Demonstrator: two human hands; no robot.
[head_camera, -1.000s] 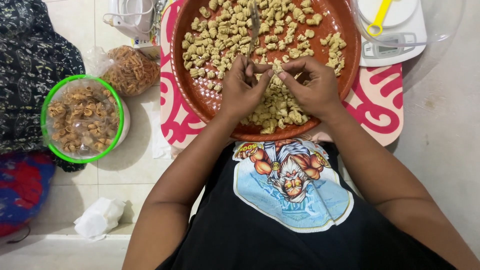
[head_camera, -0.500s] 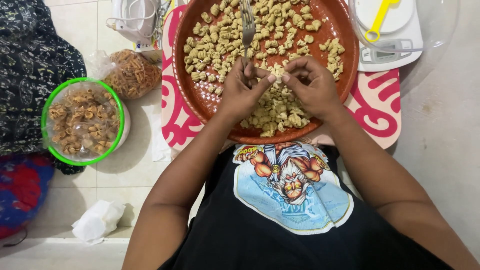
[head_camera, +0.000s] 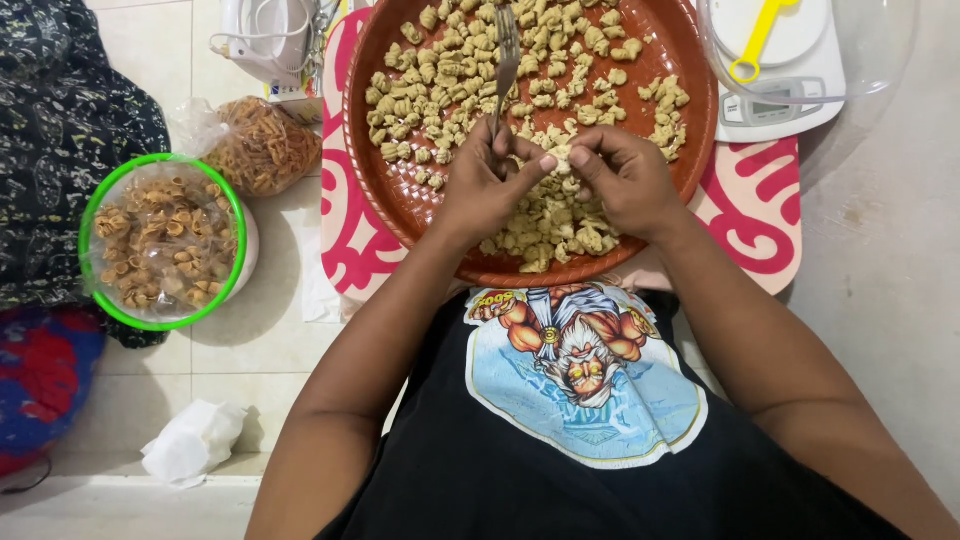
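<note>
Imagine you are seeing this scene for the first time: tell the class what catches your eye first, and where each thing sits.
A big round reddish-brown tray fills the top centre, strewn with small pale dough pieces. Over its near edge the left hand holds a fork while the right hand meets it, both pinching one dough piece. At left, on the tiled floor, sits a green-rimmed bowl of browned curls.

Both hands (head_camera: 555, 180) pinch dough piece (head_camera: 560, 157) over brown tray (head_camera: 400, 190).
</note>
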